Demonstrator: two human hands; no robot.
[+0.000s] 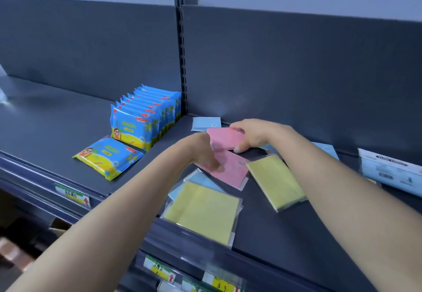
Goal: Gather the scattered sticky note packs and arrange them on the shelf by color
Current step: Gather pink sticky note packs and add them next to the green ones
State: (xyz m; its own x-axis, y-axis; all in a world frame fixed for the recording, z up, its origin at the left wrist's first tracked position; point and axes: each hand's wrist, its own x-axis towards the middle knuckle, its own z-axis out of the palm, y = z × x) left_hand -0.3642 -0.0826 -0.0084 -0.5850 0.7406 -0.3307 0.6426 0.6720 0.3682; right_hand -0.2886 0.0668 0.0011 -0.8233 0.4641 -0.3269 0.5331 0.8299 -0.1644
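Sticky note packs lie scattered on the dark grey shelf (296,230). My right hand (255,133) grips a pink pack (225,137), lifted slightly near the back. My left hand (203,150) rests with its fingers on a second pink pack (233,170) lying flat. A yellow pack (203,212) sits at the front edge, on top of a blue pack (201,181). Another yellow pack (276,182) lies to the right. One blue pack (206,123) lies against the back panel, and another blue pack (327,149) shows behind my right forearm.
A row of blue-and-yellow wipe packets (143,116) stands left of the shelf upright (182,63), with one packet (109,157) lying flat in front. A white-and-blue box (390,169) sits at the right edge. Price tags (73,194) line the shelf front.
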